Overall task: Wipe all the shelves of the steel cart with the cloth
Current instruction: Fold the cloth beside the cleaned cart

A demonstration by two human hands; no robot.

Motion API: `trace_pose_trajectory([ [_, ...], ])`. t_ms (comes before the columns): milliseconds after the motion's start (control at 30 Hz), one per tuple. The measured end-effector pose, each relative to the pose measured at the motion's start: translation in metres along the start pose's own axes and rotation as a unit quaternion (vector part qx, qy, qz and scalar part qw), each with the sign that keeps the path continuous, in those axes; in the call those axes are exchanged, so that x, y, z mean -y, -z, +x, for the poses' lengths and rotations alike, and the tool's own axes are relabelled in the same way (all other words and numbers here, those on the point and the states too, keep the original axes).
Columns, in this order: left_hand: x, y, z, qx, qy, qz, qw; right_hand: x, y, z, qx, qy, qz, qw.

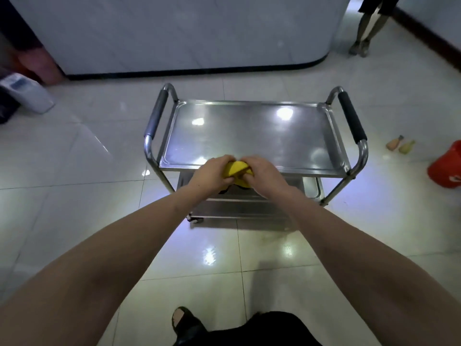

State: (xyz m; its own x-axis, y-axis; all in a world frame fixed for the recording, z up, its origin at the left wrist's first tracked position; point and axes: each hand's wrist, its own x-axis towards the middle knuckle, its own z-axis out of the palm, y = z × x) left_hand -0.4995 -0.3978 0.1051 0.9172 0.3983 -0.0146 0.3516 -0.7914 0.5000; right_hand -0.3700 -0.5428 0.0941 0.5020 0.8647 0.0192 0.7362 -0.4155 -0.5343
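- The steel cart (252,136) stands on the tiled floor (74,196), straight ahead of the person at 12 o'clock, with a padded handle at 9 o'clock and another at 3 o'clock.
- Its top shelf (249,131) is bare and shiny; below it the near edges of lower shelves (239,208) show, mostly hidden.
- The yellow cloth (237,169) is bunched between both hands, over the near rim of the top shelf at 6 o'clock of the cart.
- The left hand (212,171) has its fingers curled round the left part of the cloth; the right hand (262,171) pinches the right part.
- I judge the cloth is soft, light and limp, so it will fold or slip out of shape easily; it is better to gather it in a flat pad under the palm.
- The steel looks smooth and slippery, so firm pressure is probably needed.
- A red bucket (446,166) sits at 3 o'clock, well apart from the cart.
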Motion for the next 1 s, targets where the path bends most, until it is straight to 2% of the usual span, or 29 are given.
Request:
trace_pose_trajectory([
  [100,0.024,0.035,-0.012,-0.048,0.040,-0.059,0.996,0.033,-0.002,0.021,-0.014,-0.001,0.001,1.000],
  [233,0.074,0.092,-0.024,-0.131,0.131,-0.134,0.973,0.081,-0.012,0.057,-0.040,0.019,0.014,0.999],
  [400,0.136,0.144,-0.036,-0.131,0.232,-0.224,0.938,0.147,-0.034,0.092,-0.094,0.059,0.041,0.993],
  [567,0.173,0.183,-0.041,-0.152,0.252,-0.389,0.873,0.197,-0.059,0.124,-0.126,0.077,0.045,0.988],
  [633,0.186,0.194,-0.042,-0.160,0.232,-0.433,0.856,0.210,-0.066,0.130,-0.139,0.072,0.038,0.987],
  [833,0.215,0.225,-0.026,-0.188,0.183,-0.435,0.862,0.230,-0.083,0.160,-0.144,0.060,0.042,0.987],
  [1000,0.235,0.244,0.007,-0.223,0.159,-0.425,0.863,0.236,-0.096,0.205,-0.132,0.064,0.099,0.984],
])
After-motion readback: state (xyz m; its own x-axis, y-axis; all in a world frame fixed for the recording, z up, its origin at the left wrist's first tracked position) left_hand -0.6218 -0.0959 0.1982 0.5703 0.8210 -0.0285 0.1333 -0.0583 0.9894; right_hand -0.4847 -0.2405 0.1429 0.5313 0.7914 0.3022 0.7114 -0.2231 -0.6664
